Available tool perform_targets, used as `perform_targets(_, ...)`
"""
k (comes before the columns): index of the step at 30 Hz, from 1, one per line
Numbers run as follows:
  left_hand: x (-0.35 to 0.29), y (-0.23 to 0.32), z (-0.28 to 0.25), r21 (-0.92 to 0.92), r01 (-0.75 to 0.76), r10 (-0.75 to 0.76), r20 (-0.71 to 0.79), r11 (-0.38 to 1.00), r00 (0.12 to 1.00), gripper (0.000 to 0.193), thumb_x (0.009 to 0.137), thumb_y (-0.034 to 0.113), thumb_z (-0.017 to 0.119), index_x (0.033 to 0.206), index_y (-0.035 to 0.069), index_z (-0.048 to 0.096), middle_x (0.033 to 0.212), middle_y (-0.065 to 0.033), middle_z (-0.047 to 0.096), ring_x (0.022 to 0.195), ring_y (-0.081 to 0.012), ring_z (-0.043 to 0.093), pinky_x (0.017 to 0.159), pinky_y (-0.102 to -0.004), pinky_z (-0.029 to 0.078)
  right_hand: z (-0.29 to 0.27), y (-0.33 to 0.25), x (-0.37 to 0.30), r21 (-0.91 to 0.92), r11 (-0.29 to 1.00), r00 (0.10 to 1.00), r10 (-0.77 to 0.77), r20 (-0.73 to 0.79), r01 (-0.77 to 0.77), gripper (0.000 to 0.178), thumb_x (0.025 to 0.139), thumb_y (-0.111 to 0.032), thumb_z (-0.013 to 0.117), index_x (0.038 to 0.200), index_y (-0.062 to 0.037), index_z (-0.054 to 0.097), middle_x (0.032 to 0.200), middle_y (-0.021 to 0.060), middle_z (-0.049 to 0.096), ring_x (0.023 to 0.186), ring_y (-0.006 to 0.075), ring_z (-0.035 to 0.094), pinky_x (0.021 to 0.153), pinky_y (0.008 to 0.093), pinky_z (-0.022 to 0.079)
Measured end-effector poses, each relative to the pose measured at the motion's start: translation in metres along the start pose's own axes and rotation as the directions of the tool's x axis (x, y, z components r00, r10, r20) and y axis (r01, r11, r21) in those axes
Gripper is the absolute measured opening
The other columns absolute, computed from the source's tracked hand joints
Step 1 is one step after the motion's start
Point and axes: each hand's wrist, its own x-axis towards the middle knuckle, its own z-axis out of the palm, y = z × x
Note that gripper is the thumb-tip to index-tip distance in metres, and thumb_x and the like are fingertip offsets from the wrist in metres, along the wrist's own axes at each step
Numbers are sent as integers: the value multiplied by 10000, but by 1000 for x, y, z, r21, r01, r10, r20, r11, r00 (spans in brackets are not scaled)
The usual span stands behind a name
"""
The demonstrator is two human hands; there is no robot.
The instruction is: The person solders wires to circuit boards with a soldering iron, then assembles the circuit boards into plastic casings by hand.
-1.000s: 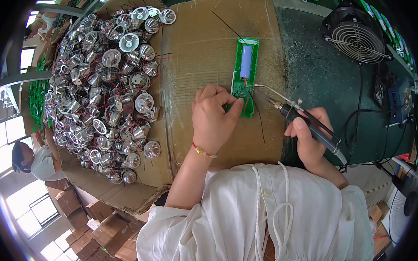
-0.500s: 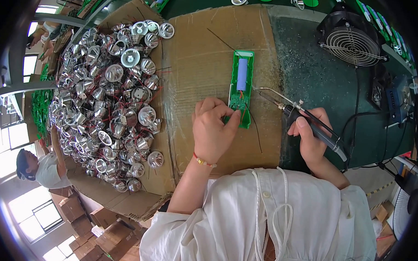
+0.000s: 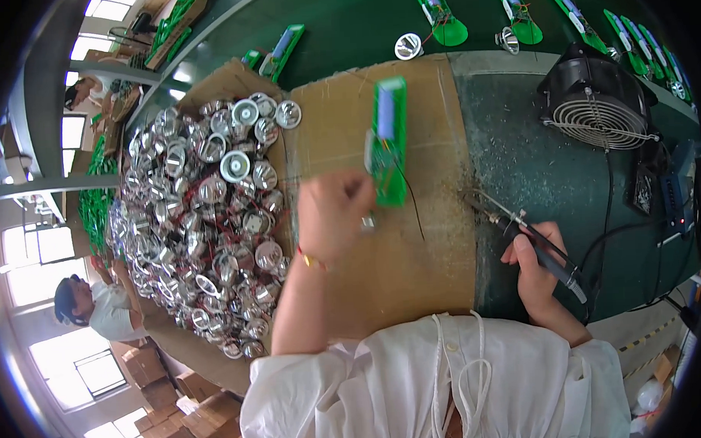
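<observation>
My left hand [image 3: 335,216], blurred by motion, is over the cardboard with its fingers curled in. What they hold is hidden; a small shiny silver piece [image 3: 367,222] shows just below the fingertips. Beside those fingers, a slightly blurred green plastic housing [image 3: 397,188] lies lengthwise, with a purple cylindrical battery [image 3: 387,117] at its far end. A dark wire trails from it toward me. My right hand [image 3: 539,262] grips a soldering iron [image 3: 513,227] with a thin metal tube alongside, its tip pointing up-left over the cardboard's right edge, apart from the housing.
On the left, a cardboard box [image 3: 205,363] is heaped with silver reflector cups [image 3: 210,189]. A black fan [image 3: 597,98] stands at the right, near a blue box-shaped device [image 3: 677,184] and cables. More green housings [image 3: 521,16] line the far side. Another person [image 3: 98,301] is at far left.
My left hand has drawn back left from the circuit board. The green housing has shifted left and tilted differently. The soldering iron has moved away from it, lower right. The whole view has shifted.
</observation>
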Motion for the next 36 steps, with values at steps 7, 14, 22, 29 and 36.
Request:
perform_targets(7,191,-17,-4,89,-54,72,-217,995,973,211,756,242,560,794,67,670,775,-168,633,758,-309,614,715,-366,484,0,-3,-2,-38,995,995,95,43,-94,158,824,-76,571,883,-9,441,667,82,558,576,118,551,540,251,450)
perform_targets(14,267,-81,-31,666,268,-72,-307,697,949,520,788,231,546,1277,195,371,1209,-147,472,1140,-311,452,890,-497,384,-2,8,-4,-44,999,999,20,36,-19,204,767,-69,629,835,-11,445,627,88,584,550,130,579,512,246,453)
perform_targets(22,228,-26,-46,562,-59,180,-163,825,970,580,748,268,598,1256,114,365,1060,-212,516,976,-371,530,803,-427,456,2,-6,-1,-106,994,998,-9,62,16,167,795,-65,592,860,-9,449,641,76,568,550,116,555,519,242,443)
perform_targets(29,37,1,25,299,-77,79,3,951,997,633,707,336,631,1231,89,378,1013,-200,506,824,-366,583,709,-437,493,7,-1,-3,-101,995,1000,10,-16,-11,159,855,-151,536,887,-14,462,589,49,511,515,100,497,500,216,389)
perform_targets(36,18,2,-41,17,-40,43,-485,999,873,904,699,382,682,1349,4,179,1073,-215,485,922,-350,548,769,-389,464,7,11,-2,-134,988,993,-93,-78,82,155,867,-191,535,857,-50,471,549,-4,447,500,68,443,482,196,315)
